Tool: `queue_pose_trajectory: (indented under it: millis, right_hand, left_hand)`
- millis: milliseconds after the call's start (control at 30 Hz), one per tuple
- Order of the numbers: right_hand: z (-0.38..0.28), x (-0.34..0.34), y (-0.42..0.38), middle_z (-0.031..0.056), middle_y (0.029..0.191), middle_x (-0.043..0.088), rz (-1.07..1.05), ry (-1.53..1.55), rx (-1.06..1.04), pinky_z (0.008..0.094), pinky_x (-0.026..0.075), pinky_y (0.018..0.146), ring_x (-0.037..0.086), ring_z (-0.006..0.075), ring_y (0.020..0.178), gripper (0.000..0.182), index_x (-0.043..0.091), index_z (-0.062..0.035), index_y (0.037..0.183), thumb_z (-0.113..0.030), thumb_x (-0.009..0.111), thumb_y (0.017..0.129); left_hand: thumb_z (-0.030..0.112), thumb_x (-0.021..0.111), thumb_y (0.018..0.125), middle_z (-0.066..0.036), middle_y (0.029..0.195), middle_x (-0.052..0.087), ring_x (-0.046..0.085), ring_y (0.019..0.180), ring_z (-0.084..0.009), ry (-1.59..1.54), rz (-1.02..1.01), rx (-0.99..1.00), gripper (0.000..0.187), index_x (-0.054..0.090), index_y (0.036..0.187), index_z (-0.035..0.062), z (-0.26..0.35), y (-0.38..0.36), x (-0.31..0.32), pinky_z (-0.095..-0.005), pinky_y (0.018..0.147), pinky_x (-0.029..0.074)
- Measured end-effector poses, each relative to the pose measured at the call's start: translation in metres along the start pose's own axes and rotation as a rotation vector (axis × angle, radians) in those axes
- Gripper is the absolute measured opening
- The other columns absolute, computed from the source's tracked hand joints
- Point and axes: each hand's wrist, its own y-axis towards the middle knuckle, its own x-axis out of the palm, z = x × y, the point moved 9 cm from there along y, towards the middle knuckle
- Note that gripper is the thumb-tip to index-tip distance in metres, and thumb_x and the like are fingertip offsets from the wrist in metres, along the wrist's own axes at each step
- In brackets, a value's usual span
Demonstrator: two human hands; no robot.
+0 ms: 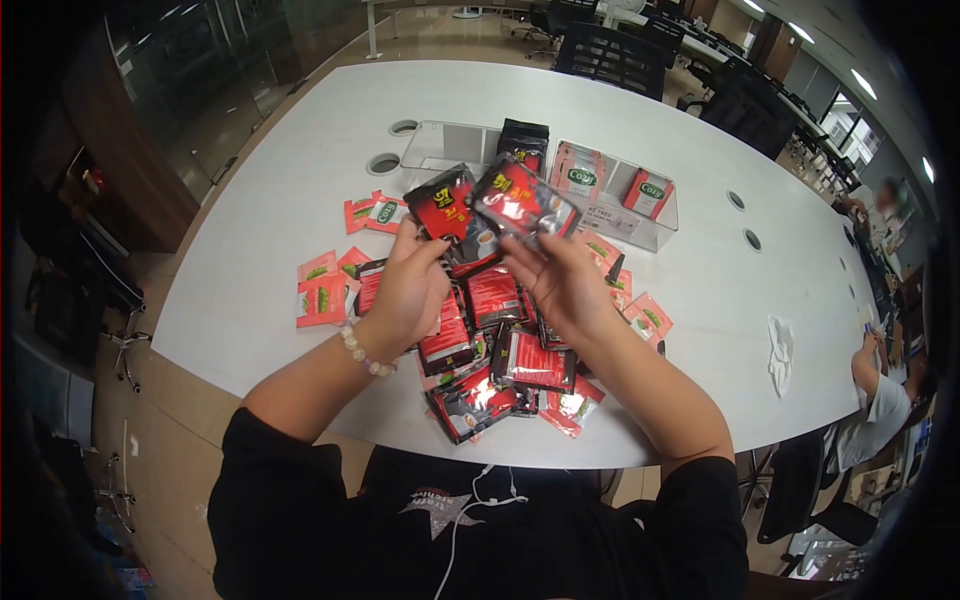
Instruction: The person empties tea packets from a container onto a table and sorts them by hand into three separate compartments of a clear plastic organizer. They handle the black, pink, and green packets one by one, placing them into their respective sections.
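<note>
My left hand (412,292) is closed on a black and red coffee sachet (443,203), its thumb along the lower edge. A second coffee sachet (525,198), slightly blurred, is pinched in my right hand (562,290), close beside the first. Below both hands lies a loose pile of coffee sachets (492,297). Pink Cozy tea sachets (322,300) are scattered around and under the pile. Just beyond my hands stands a clear divided box (655,236). Black sachets (523,140) stand upright in its middle, and Cozy sachets (650,193) are in the right-hand compartments.
The white table (330,130) has round cable holes (383,163). A crumpled white tissue (780,356) lies toward the right. A person (878,405) sits at the right edge. Black office chairs (612,60) stand beyond the table. A white cable (470,510) hangs over my shirt.
</note>
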Motion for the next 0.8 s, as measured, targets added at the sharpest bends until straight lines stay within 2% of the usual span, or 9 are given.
queue_pose_trajectory:
  millis: [67, 100, 200, 267, 367, 500, 600, 667, 800]
  right_hand:
    - [0.024, -0.005, 0.004, 0.0075, 0.119, 0.054, -0.044, -0.228, -0.006, 0.0301, 0.046, 0.084, 0.055, 0.0161, 0.107, 0.039, 0.044, -0.0074, 0.123, -0.007, 0.056, 0.086]
    - [0.021, 0.008, -0.003, 0.0044, 0.111, 0.054, -0.099, -0.414, -0.039, 0.0286, 0.043, 0.087, 0.054, 0.0128, 0.102, 0.034, 0.048, -0.0053, 0.117, -0.007, 0.058, 0.085]
    - [0.016, 0.013, -0.008, 0.0057, 0.096, 0.049, -0.156, -0.999, -0.328, 0.0255, 0.042, 0.076, 0.050, 0.0149, 0.085, 0.030, 0.052, -0.0027, 0.107, -0.008, 0.065, 0.080]
    - [0.004, 0.023, -0.015, 0.0053, 0.091, 0.045, -0.150, -1.035, -0.428, 0.0265, 0.041, 0.073, 0.048, 0.0149, 0.082, 0.029, 0.052, -0.0027, 0.103, -0.010, 0.067, 0.079]
    - [-0.013, 0.013, -0.009, 0.0047, 0.089, 0.045, -0.026, -0.871, -0.396, 0.0277, 0.040, 0.069, 0.048, 0.0161, 0.080, 0.024, 0.052, -0.0024, 0.095, -0.011, 0.067, 0.079]
    - [-0.010, 0.031, -0.009, 0.0085, 0.090, 0.047, -0.283, -1.243, -0.489, 0.0322, 0.042, 0.070, 0.051, 0.0215, 0.080, 0.020, 0.048, -0.0024, 0.088, -0.011, 0.065, 0.080]
    - [-0.022, 0.035, -0.011, 0.0116, 0.098, 0.050, -0.194, -1.311, -0.588, 0.0341, 0.044, 0.073, 0.053, 0.0257, 0.082, 0.029, 0.051, -0.0042, 0.106, -0.014, 0.062, 0.081]
    - [-0.026, 0.028, -0.004, 0.0085, 0.113, 0.052, -0.145, -1.367, -0.614, 0.0300, 0.044, 0.073, 0.051, 0.0178, 0.087, 0.044, 0.046, -0.0062, 0.124, -0.009, 0.059, 0.082]
    - [-0.012, 0.012, 0.011, 0.0124, 0.113, 0.052, -0.162, -1.304, -0.487, 0.0340, 0.047, 0.080, 0.056, 0.0258, 0.093, 0.042, 0.046, -0.0063, 0.122, -0.014, 0.059, 0.083]
  left_hand:
    - [0.000, 0.042, 0.091, -0.010, 0.129, 0.046, 0.045, 0.120, -0.0187, -0.170, -0.049, -0.028, 0.042, 0.033, 0.131, 0.0044, -0.005, -0.003, 0.004, -0.0386, 0.105, 0.034]
    - [0.000, 0.042, 0.091, -0.009, 0.129, 0.046, 0.045, 0.120, -0.0182, -0.128, -0.051, -0.024, 0.041, 0.034, 0.131, 0.0044, -0.009, -0.005, 0.003, -0.0378, 0.104, 0.034]
    - [0.002, 0.045, 0.094, -0.008, 0.125, 0.050, 0.048, 0.115, -0.0154, 0.053, -0.050, 0.062, 0.038, 0.037, 0.131, 0.0033, -0.019, -0.011, 0.002, -0.0334, 0.099, 0.038]
    - [0.002, 0.047, 0.093, -0.007, 0.121, 0.053, 0.051, 0.110, -0.0141, 0.064, -0.007, 0.088, 0.036, 0.040, 0.128, 0.0022, -0.014, -0.009, -0.002, -0.0316, 0.096, 0.041]
    - [0.003, 0.051, 0.092, -0.007, 0.116, 0.056, 0.055, 0.103, -0.0125, 0.118, 0.007, 0.135, 0.033, 0.043, 0.124, 0.0011, -0.007, -0.002, -0.006, -0.0287, 0.090, 0.044]
    - [0.004, 0.056, 0.090, -0.007, 0.111, 0.059, 0.057, 0.097, -0.0110, 0.312, 0.048, 0.107, 0.030, 0.047, 0.118, 0.0003, -0.006, 0.002, -0.016, -0.0262, 0.086, 0.046]
    - [0.005, 0.058, 0.089, -0.008, 0.107, 0.061, 0.059, 0.095, -0.0126, 0.581, 0.058, 0.232, 0.026, 0.050, 0.113, -0.0016, 0.027, 0.030, -0.010, -0.0267, 0.083, 0.048]
    - [0.005, 0.059, 0.088, -0.009, 0.106, 0.062, 0.059, 0.096, -0.0151, 0.778, 0.034, 0.385, 0.027, 0.049, 0.112, -0.0027, 0.051, 0.061, 0.002, -0.0281, 0.083, 0.048]
    - [0.005, 0.061, 0.084, -0.016, 0.103, 0.062, 0.061, 0.095, -0.0224, 1.149, -0.042, 0.542, 0.034, 0.044, 0.113, -0.0031, 0.065, 0.151, 0.001, -0.0320, 0.082, 0.047]
